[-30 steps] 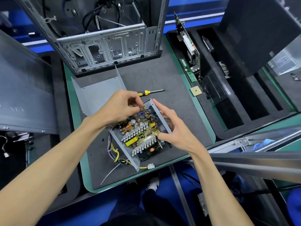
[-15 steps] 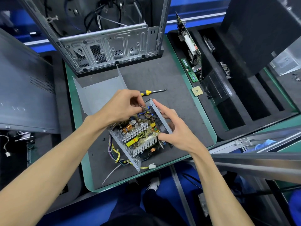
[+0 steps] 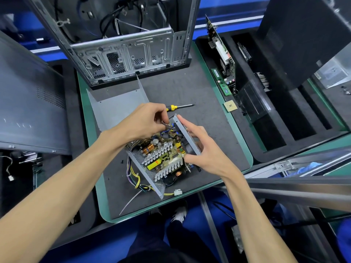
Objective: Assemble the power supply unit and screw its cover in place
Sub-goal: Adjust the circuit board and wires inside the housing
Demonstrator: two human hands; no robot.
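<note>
At the far left of the frame a grey side panel (image 3: 28,103) was seen lying flat. Right of it, in the upper middle, the bent metal cover (image 3: 115,109) lay on the dark mat (image 3: 190,88), not yet fitted, with an open computer case (image 3: 129,54) standing behind it. The left hand (image 3: 140,122) was held at centre frame, its fingertips pinched on dark wires (image 3: 169,126) at the top corner of the power supply (image 3: 161,158). The power supply sat open on the mat at centre, its board and heat sinks exposed. Its right wall was gripped by the right hand (image 3: 205,150), fingers curled round the edge. A screwdriver (image 3: 180,106) lay untouched just above the hands. Tucking the wiring inside appeared to be the step in hand. Next, the wires would need clearing from the edges so the cover could be seated and screwed. At the right, circuit boards (image 3: 222,54) stood in a foam tray (image 3: 284,130).
</note>
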